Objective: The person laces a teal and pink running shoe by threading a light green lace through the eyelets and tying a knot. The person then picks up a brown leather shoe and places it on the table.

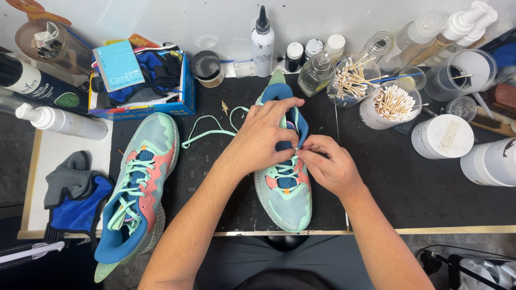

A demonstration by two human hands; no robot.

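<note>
A mint, coral and blue sneaker (291,203) lies on the black mat, toe toward me. My left hand (264,131) rests over its blue tongue and collar, gripping the upper. My right hand (329,164) pinches the mint lace (208,131) at an eyelet on the shoe's right side. The lace's loose end trails left across the mat. The matching second sneaker (140,185), fully laced, lies to the left, its heel hanging past the table's front edge.
A blue box (141,110) of cloths and a notebook stands at back left. Bottles (263,43), jars of cotton swabs (392,104) and white tubs (442,136) line the back and right. A grey-and-blue cloth (75,196) lies at left.
</note>
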